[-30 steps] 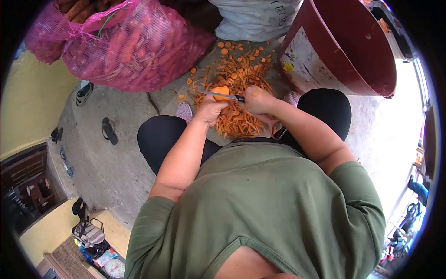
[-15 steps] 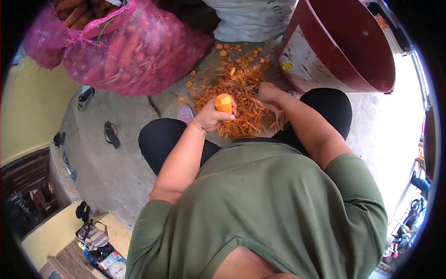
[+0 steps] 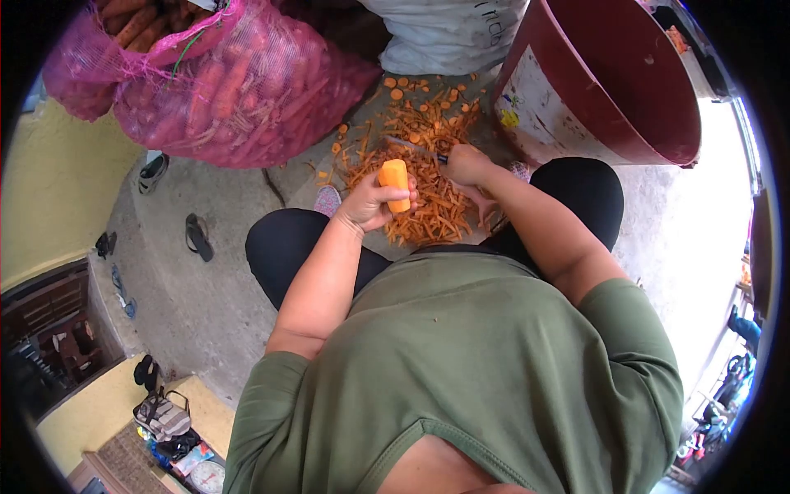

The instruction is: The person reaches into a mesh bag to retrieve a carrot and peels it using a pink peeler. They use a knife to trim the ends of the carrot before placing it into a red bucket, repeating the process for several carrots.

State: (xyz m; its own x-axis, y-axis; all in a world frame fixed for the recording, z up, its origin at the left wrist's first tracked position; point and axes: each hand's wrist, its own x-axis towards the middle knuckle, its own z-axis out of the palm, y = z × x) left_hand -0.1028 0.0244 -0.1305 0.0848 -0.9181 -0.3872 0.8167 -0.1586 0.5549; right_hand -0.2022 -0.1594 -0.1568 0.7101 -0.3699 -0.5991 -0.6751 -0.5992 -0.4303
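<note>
Gripped upright in the left hand (image 3: pixel 368 202), a peeled carrot (image 3: pixel 395 180) rises above a heap of orange peelings (image 3: pixel 428 202) on the concrete floor (the fingers wrap its lower half). Just beside it, the right hand (image 3: pixel 467 163) closes on a knife (image 3: pixel 418 149), blade pointing away toward a pink mesh sack (image 3: pixel 222 86) of carrots; a red tub (image 3: pixel 609 78) stands beyond the knife hand.
</note>
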